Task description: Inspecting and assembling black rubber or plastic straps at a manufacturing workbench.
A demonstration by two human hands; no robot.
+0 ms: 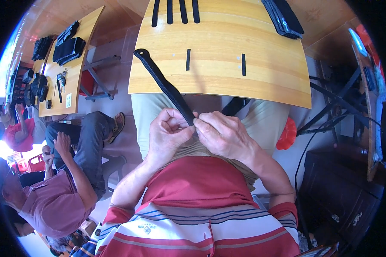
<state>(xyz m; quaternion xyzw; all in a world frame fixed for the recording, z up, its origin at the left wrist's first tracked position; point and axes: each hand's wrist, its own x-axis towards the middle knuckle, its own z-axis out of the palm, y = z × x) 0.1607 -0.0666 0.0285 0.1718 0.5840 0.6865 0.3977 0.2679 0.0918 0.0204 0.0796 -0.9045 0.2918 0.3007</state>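
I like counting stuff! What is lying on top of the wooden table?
Four black strips at the far edge, two short pieces, a dark stack. The strap's end overlaps the table.

The strap (pixel 165 83), pinched between the left hand (pixel 167 130) and the right hand (pixel 223 135), looks like matt black woven or leather-like material with a stitched edge; which of the two cannot be told. The table (pixel 261 64) beyond the hands is light wood with a visible grain and a smooth, semi-gloss varnish. The short strips (pixel 188 59) lying on it are matt black. The stacked pieces (pixel 283 17) at the far right are dark and matt, cloth-like. The shirt (pixel 201 214) nearest the camera is striped knitted cloth, matt. The trousers (pixel 261 115) are plain beige cloth. The cabinet (pixel 343 192) at the near right is dark, glossy wood with metal handles.
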